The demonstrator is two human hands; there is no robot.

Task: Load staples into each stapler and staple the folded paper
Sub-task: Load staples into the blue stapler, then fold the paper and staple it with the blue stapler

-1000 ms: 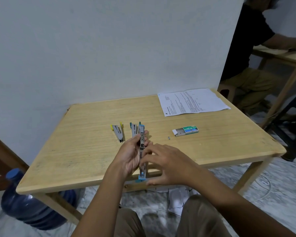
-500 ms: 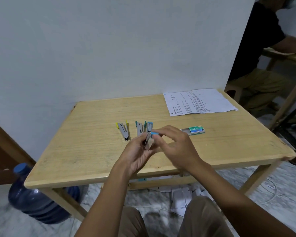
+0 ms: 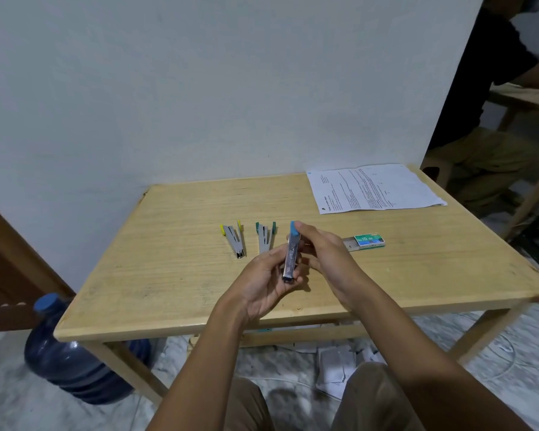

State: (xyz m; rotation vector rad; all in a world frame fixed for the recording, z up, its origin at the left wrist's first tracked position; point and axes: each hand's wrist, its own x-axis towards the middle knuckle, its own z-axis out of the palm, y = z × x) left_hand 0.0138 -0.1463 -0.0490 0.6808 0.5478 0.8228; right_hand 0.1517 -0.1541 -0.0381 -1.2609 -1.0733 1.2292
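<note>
Blue water jug [image 3: 72, 353] on floor at far left, beside the bench [image 3: 175, 275]. On bench: yellow-tipped stapler [image 3: 234, 241] lying open, green-tipped stapler [image 3: 265, 237] just right of it, also open. Left hand [image 3: 262, 283] cups the lower end of the blue-tipped stapler [image 3: 291, 251], held above the bench, fingers curled around it. Right hand [image 3: 327, 253] pinches its blue top end, fingers closed on it. Staple box [image 3: 366, 241], tray slid partly out, just right of that hand. Printed paper [image 3: 374, 188] at far right corner.
</note>
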